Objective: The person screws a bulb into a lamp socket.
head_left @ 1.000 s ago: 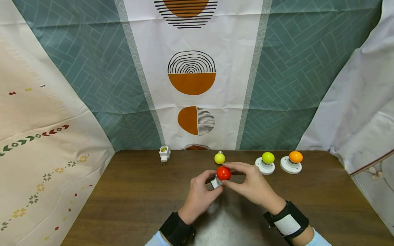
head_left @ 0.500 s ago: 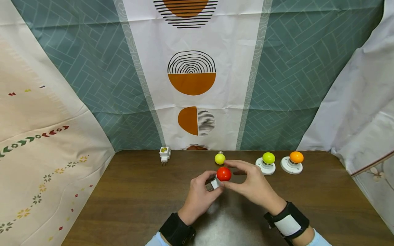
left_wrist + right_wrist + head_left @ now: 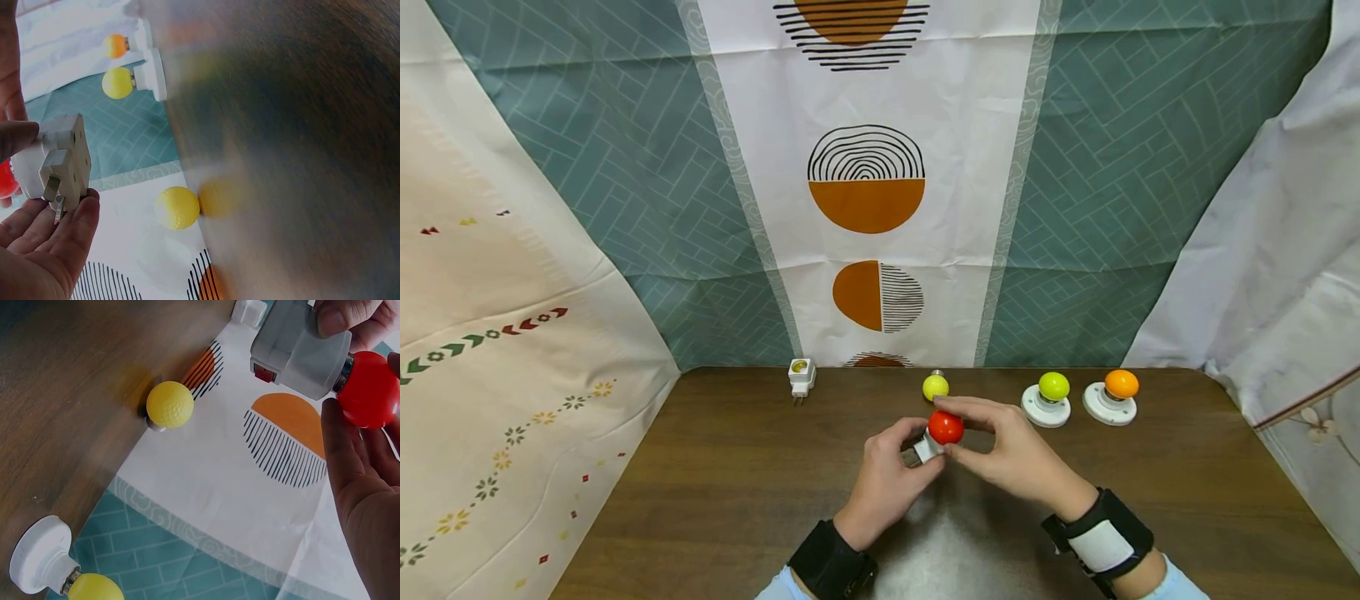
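My left hand [image 3: 887, 473] grips a white plug-in lamp socket [image 3: 59, 159] between thumb and fingers, held tilted above the table. Two metal prongs [image 3: 52, 189] stick out of its back, and a small red switch [image 3: 264, 373] shows on its side. A round red light bulb [image 3: 367, 390] sits at the socket's mouth, with a bit of its metal base [image 3: 343, 375] visible. The thumb and fingers of my right hand [image 3: 1011, 450] are around the red bulb, the index finger over its far side and the thumb at its near side.
Behind my hands a loose yellow bulb [image 3: 935, 386] lies on the wooden table [image 3: 737, 483]. At the back right stand a yellow-green bulb [image 3: 1054, 385] and an orange bulb [image 3: 1122, 383] in round white bases. Another white plug-in socket [image 3: 802, 377] lies at the back left.
My right fingers spread slightly off the red bulb, then came back round it, the index finger now farther left and the thumb shifted right. My left hand stays put with the socket.
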The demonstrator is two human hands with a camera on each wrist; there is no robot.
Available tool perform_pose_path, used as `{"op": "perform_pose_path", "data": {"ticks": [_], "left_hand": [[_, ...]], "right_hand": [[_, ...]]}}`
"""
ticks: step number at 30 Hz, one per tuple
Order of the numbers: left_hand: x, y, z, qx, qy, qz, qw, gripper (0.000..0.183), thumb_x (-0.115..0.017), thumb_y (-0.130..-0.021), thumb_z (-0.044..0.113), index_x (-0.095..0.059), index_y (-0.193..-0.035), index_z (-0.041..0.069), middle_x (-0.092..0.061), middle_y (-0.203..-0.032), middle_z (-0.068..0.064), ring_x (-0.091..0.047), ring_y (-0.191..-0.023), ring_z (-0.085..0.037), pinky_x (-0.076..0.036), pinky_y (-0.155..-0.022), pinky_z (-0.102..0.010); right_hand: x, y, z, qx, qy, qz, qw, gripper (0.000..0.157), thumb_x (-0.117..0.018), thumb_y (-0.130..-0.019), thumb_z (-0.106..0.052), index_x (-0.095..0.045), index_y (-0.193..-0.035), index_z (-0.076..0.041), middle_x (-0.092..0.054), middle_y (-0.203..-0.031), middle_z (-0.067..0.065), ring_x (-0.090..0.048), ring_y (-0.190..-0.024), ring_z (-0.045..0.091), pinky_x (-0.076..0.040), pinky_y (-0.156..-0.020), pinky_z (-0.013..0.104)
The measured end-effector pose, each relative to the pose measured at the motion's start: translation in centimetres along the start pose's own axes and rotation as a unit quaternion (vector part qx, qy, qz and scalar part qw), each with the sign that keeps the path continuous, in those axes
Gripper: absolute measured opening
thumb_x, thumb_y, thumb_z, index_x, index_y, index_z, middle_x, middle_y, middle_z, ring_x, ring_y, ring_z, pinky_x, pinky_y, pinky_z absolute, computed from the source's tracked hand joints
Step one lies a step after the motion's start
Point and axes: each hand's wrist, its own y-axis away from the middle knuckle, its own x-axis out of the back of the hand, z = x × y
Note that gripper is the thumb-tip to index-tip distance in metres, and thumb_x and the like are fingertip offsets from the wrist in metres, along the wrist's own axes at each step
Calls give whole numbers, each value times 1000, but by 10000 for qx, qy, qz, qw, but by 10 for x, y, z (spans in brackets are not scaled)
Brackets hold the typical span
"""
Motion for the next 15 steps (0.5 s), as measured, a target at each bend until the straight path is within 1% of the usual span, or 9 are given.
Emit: {"op": "perform_pose_path", "data": {"ticks": [4, 10, 12, 15], "left_hand": [[0, 1, 0, 10, 10, -12, 10000, 33, -71, -80, 25, -60, -110, 21, -61, -100, 13, -58, -88, -6, -49, -71, -31], [0, 1, 0, -1, 10, -19, 10000, 33, -71, -79, 23, -60, -110, 21, -61, -100, 13, -57, -88, -5, -48, -72, -28], [-1, 1, 0, -19, 7, -13, 10000, 33, -71, -79, 23, -60, -110, 20, -61, -101, 12, -58, -88, -5, -48, -72, -27], [0, 1, 0, -41, -22, 9, 10000, 33, -71, -79, 24, -60, -110, 20, -61, -100, 13, -58, -87, -5, -48, -71, -25]], "right_hand": [[-1, 0, -5, -10, 13, 125, 9999, 50, -76, -74, -10, -61, -121, -20, -57, -120, -5, -56, -103, 12, -46, -83, 34], [0, -2, -26, -159, -134, 377, 9991, 45, -76, -70, -1, -64, -113, -7, -60, -114, 5, -60, -96, 18, -48, -79, 35], [-1, -2, -26, -209, -150, 436, 9987, 44, -77, -70, -2, -64, -112, -8, -61, -112, 4, -60, -94, 18, -49, -77, 34], [-3, 0, -16, -285, -125, 481, 9984, 44, -79, -71, -9, -65, -112, -13, -60, -112, -1, -61, -92, 13, -49, -76, 31]]}}
